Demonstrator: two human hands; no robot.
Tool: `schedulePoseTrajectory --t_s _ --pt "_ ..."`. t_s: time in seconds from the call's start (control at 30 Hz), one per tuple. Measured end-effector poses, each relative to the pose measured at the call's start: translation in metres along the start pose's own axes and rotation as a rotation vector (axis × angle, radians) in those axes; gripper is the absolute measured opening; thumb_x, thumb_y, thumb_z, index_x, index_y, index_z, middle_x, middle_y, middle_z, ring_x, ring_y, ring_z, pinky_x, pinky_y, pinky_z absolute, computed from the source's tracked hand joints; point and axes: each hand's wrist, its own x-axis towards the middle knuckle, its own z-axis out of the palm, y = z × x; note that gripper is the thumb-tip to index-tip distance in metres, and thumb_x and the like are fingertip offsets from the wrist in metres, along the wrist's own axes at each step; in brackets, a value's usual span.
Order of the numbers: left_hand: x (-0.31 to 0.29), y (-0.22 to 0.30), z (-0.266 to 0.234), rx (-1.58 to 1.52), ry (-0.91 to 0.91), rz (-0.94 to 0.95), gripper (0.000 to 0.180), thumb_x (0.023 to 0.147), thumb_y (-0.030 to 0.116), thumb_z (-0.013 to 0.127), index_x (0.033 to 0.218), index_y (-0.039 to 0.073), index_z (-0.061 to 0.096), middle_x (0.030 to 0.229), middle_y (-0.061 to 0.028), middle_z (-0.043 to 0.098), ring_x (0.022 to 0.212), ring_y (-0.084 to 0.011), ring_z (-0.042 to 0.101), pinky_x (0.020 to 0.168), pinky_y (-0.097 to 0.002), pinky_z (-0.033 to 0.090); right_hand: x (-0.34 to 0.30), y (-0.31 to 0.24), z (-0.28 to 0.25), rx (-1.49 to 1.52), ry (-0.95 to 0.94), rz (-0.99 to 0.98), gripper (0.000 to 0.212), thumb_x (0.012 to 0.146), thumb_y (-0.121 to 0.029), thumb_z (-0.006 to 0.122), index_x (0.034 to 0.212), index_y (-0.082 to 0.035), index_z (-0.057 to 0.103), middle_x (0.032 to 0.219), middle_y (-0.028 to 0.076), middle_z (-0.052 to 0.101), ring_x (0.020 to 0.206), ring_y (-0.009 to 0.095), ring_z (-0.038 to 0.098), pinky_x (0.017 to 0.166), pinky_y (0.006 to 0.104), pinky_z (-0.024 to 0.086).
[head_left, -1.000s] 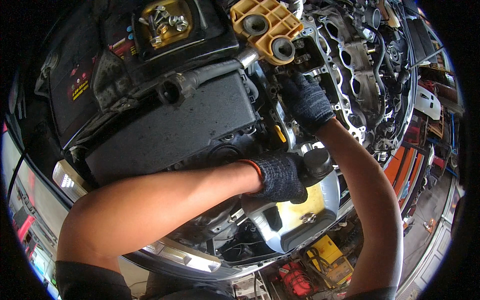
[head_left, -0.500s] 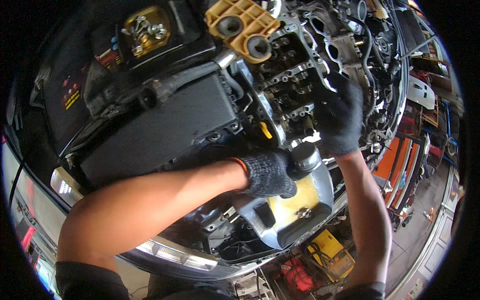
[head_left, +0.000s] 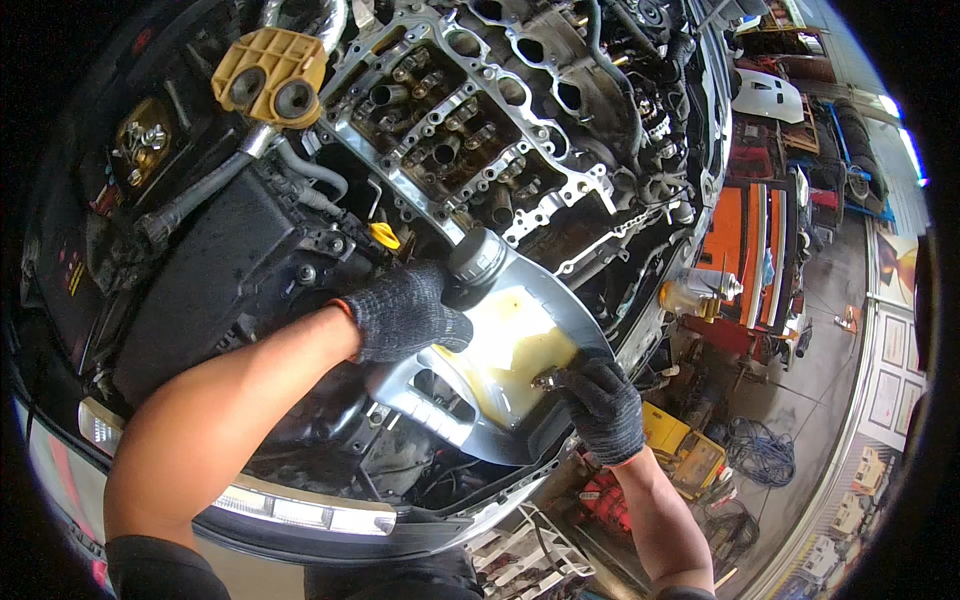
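A grey oil jug point(head_left: 505, 350) with a yellowish label and a grey cap point(head_left: 476, 256) lies tilted over the front of an open car engine bay. My left hand point(head_left: 402, 312), in a dark knit glove, grips the jug just below its cap. My right hand point(head_left: 602, 408), gloved the same way, holds the jug's lower right edge and pinches a small metal part against it. The capped neck points up toward the bare cylinder head point(head_left: 470, 140), whose valve gear lies uncovered.
A yellow plastic bracket point(head_left: 268, 76) and a black cover point(head_left: 210, 290) sit left of the engine. A yellow dipstick handle point(head_left: 384, 236) is near my left hand. An orange tool cart point(head_left: 745, 250), coiled hoses point(head_left: 758, 450) and yellow boxes stand on the workshop floor at right.
My right hand came down from the cylinder head to the jug's lower edge. The jug has lifted and tilted with its cap toward the engine, and the view has shifted right.
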Motion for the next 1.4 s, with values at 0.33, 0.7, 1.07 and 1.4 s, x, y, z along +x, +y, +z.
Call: schedulePoseTrajectory --t_s 0.33,0.7,1.07,1.4 --pt "0.0 0.0 -0.003 -0.11 -0.09 -0.126 0.059 0.082 0.03 0.082 0.129 -0.002 0.066 0.118 -0.0247 0.073 0.111 -0.037 0.07 0.1 -0.0436 0.054 0.012 -0.008 0.008 -0.084 -0.064 -0.028 0.027 0.082 -0.013 0.074 0.109 -0.013 0.078 0.1 0.01 0.071 0.095 0.035 0.068 0.077 0.0466 0.059" --pt "0.002 -0.002 0.001 0.05 -0.06 -0.035 0.054 0.085 0.036 0.084 0.12 -0.003 0.071 0.108 -0.0283 0.073 0.101 -0.0401 0.072 0.093 -0.0457 0.057 0.039 -0.014 -0.013 -0.072 -0.024 -0.186 0.021 0.079 -0.012 0.081 0.1 -0.01 0.078 0.092 0.006 0.072 0.078 0.029 0.067 0.065 0.041 0.054" --pt "0.003 0.003 -0.001 -0.059 -0.12 -0.098 0.047 0.084 0.034 0.081 0.116 0.0 0.075 0.111 -0.0266 0.075 0.102 -0.0397 0.073 0.095 -0.0444 0.057 0.127 -0.018 -0.063 -0.133 0.075 -0.478 0.026 0.075 -0.01 0.081 0.101 -0.008 0.077 0.099 0.009 0.072 0.09 0.032 0.068 0.074 0.0455 0.054" --pt "0.001 0.011 -0.007 -0.018 -0.158 0.013 0.04 0.085 0.038 0.076 0.106 0.004 0.078 0.097 -0.0262 0.075 0.088 -0.0395 0.074 0.084 -0.0445 0.058 0.275 0.0 0.009 -0.284 0.169 -0.661 0.04 0.079 -0.016 0.084 0.118 -0.012 0.077 0.138 0.019 0.062 0.12 0.039 0.062 0.095 0.0479 0.054"
